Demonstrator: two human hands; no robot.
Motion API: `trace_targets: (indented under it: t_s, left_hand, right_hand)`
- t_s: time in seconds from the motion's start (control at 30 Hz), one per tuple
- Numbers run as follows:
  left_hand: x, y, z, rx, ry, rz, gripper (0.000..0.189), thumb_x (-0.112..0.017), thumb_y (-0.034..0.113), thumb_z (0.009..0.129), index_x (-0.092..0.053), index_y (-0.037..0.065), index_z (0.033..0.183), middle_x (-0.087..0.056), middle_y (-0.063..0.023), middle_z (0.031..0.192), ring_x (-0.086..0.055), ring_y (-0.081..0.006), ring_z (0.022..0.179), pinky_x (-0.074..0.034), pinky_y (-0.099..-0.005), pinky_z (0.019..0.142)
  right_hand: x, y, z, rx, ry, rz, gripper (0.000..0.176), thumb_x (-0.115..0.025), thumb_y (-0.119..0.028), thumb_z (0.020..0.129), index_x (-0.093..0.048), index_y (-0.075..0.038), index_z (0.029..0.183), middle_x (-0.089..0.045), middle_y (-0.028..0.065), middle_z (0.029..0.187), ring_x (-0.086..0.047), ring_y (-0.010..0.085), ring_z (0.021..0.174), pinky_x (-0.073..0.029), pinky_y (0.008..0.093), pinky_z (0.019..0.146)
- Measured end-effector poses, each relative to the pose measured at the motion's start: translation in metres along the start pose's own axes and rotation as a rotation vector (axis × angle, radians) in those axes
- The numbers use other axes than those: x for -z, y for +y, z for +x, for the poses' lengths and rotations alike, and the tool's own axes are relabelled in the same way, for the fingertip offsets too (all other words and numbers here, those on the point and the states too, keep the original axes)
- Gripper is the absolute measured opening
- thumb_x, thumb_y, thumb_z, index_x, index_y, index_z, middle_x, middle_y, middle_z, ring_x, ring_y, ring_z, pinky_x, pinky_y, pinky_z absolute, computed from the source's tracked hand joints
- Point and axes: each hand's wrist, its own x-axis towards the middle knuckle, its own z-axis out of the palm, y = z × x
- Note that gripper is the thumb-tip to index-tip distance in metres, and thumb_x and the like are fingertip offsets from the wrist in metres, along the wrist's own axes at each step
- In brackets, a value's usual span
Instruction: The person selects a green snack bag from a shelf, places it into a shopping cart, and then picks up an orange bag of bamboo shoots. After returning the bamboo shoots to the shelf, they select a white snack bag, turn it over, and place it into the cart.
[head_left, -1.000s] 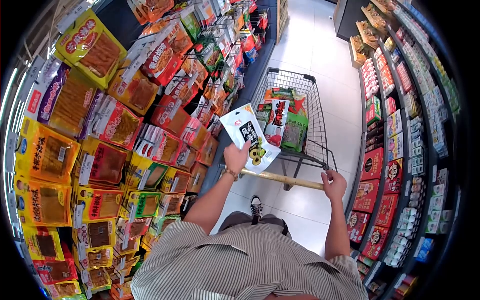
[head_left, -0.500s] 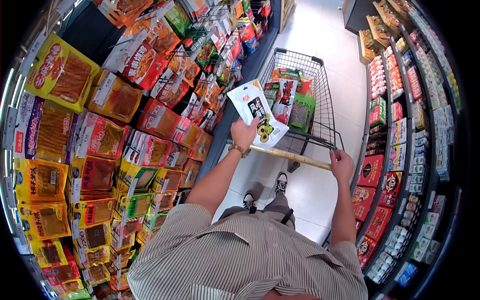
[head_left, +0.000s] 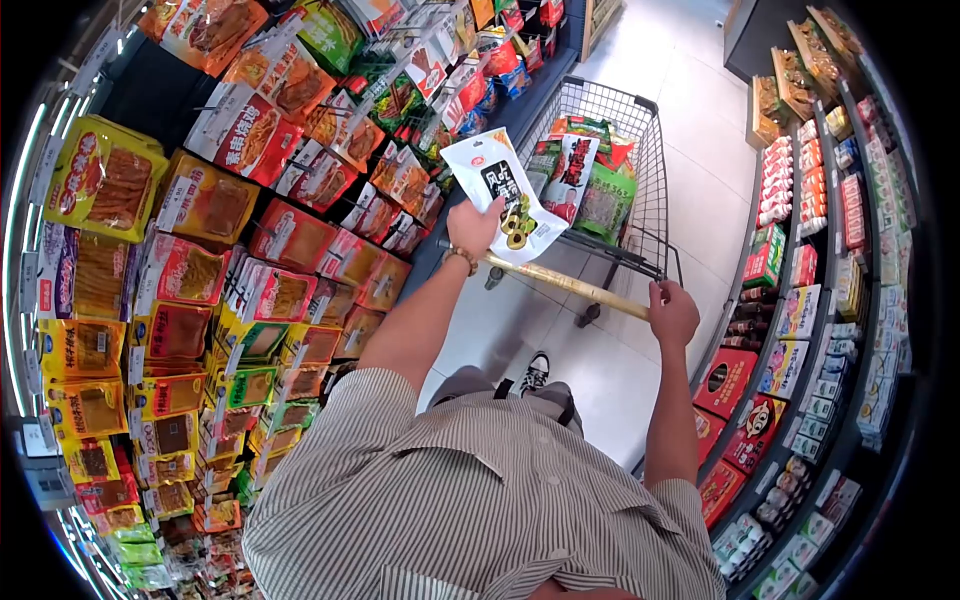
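My left hand point(head_left: 474, 229), with a beaded bracelet on its wrist, grips a white snack bag point(head_left: 535, 232) by its lower left edge. The bag carries a black label and pictures of round green pieces. It is tilted above the left end of the shopping cart handle point(head_left: 570, 284), in front of the cart's basket. At the handle's right end, my right hand point(head_left: 675, 312) is closed around the bar. Inside the black wire shopping cart point(head_left: 657, 120) lie several packets, among them a green bag point(head_left: 606, 203) and a red-and-white packet point(head_left: 573, 178).
Hanging snack packets point(head_left: 180, 330) crowd the shelving close on my left. On the right, shelves hold red boxes point(head_left: 725, 382), cartons and bottles. A white tiled floor point(head_left: 690, 150) runs ahead between the shelves, and one shoe point(head_left: 536, 371) shows below the handle.
The shelves on the left have slid lower and further left in view. Two shoes showed before; now only one does. Both hands keep their hold, and the bag sits slightly further left.
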Motion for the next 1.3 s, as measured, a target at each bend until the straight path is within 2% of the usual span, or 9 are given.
trace_targets:
  t_s: [0.03, 0.4, 0.7, 0.8, 0.93, 1.07, 1.1, 1.2, 1.3]
  left_hand:
    - [-0.002, 0.006, 0.005, 0.045, -0.065, 0.047, 0.033, -0.075, 0.031, 0.084, -0.075, 0.0, 0.096, -0.074, -0.0175, 0.086, -0.073, -0.0314, 0.079, -0.056, -0.0406, 0.072]
    - [-0.057, 0.029, 0.052, 0.06, -0.045, 0.045, 0.034, -0.076, 0.031, 0.083, -0.074, -0.001, 0.093, -0.074, -0.0169, 0.085, -0.073, -0.0326, 0.079, -0.056, -0.0409, 0.073]
    - [-0.093, 0.046, 0.106, 0.026, -0.067, -0.075, 0.03, -0.08, 0.026, 0.078, -0.075, 0.0, 0.092, -0.075, -0.0156, 0.084, -0.074, -0.0288, 0.076, -0.056, -0.038, 0.068]
    - [-0.104, 0.05, 0.127, 0.002, -0.096, -0.112, 0.036, -0.079, 0.034, 0.076, -0.076, 0.003, 0.093, -0.074, -0.0156, 0.084, -0.072, -0.0322, 0.077, -0.057, -0.0413, 0.073]
    - [-0.115, 0.061, 0.156, -0.014, -0.145, -0.131, 0.035, -0.079, 0.033, 0.074, -0.076, 0.003, 0.092, -0.074, -0.0156, 0.083, -0.072, -0.0321, 0.075, -0.058, -0.0416, 0.071]
    - [-0.133, 0.061, 0.186, -0.013, -0.167, -0.035, 0.039, -0.079, 0.038, 0.073, -0.075, 0.001, 0.086, -0.072, -0.0184, 0.078, -0.071, -0.0341, 0.072, -0.057, -0.042, 0.068]
    - [-0.136, 0.063, 0.193, 0.021, -0.175, -0.043, 0.038, -0.081, 0.032, 0.072, -0.075, 0.0, 0.091, -0.074, -0.0164, 0.082, -0.072, -0.0317, 0.075, -0.057, -0.0404, 0.07]
    - [-0.147, 0.068, 0.213, -0.047, -0.183, -0.1, 0.034, -0.079, 0.03, 0.075, -0.074, 0.0, 0.092, -0.074, -0.017, 0.083, -0.072, -0.0324, 0.076, -0.057, -0.0401, 0.069]
    - [-0.157, 0.074, 0.228, -0.031, -0.203, -0.118, 0.032, -0.077, 0.028, 0.078, -0.074, 0.0, 0.093, -0.073, -0.0171, 0.082, -0.072, -0.0324, 0.075, -0.056, -0.04, 0.067]
  right_hand:
    - [0.001, 0.003, 0.009, 0.011, -0.001, 0.002, 0.031, -0.066, -0.041, 0.089, -0.073, -0.011, 0.095, -0.072, 0.0077, 0.083, -0.069, 0.0282, 0.078, -0.052, 0.0413, 0.069]
    - [-0.002, 0.026, 0.09, 0.03, -0.006, -0.011, 0.03, -0.065, -0.041, 0.09, -0.073, -0.013, 0.095, -0.072, 0.0071, 0.082, -0.069, 0.028, 0.077, -0.052, 0.0408, 0.068]
    - [0.0, 0.017, 0.15, 0.001, 0.009, -0.008, 0.028, -0.066, -0.04, 0.089, -0.074, -0.014, 0.095, -0.072, 0.0054, 0.081, -0.068, 0.0244, 0.076, -0.052, 0.0387, 0.067]
    - [-0.005, 0.019, 0.171, -0.019, 0.006, -0.034, 0.027, -0.066, -0.039, 0.09, -0.074, -0.014, 0.096, -0.072, 0.0046, 0.082, -0.068, 0.023, 0.076, -0.052, 0.0376, 0.067]
    - [-0.01, 0.018, 0.202, -0.016, 0.008, -0.043, 0.026, -0.066, -0.036, 0.091, -0.074, -0.013, 0.096, -0.072, 0.0063, 0.083, -0.068, 0.0231, 0.076, -0.052, 0.0369, 0.069]
    - [-0.014, 0.015, 0.228, -0.006, 0.022, -0.014, 0.026, -0.067, -0.034, 0.091, -0.074, -0.01, 0.095, -0.072, 0.009, 0.082, -0.068, 0.0233, 0.076, -0.053, 0.0363, 0.071]
    - [-0.015, 0.012, 0.235, 0.018, 0.045, 0.037, 0.026, -0.068, -0.033, 0.09, -0.073, -0.008, 0.094, -0.071, 0.0098, 0.081, -0.068, 0.0239, 0.074, -0.053, 0.0361, 0.069]
    - [-0.014, 0.01, 0.254, -0.02, 0.028, 0.0, 0.026, -0.068, -0.032, 0.09, -0.073, -0.006, 0.093, -0.071, 0.0109, 0.079, -0.068, 0.025, 0.072, -0.052, 0.0363, 0.067]
    - [-0.018, 0.015, 0.272, -0.025, 0.04, 0.05, 0.026, -0.069, -0.031, 0.09, -0.072, -0.006, 0.092, -0.07, 0.0119, 0.077, -0.068, 0.0257, 0.07, -0.052, 0.0367, 0.065]
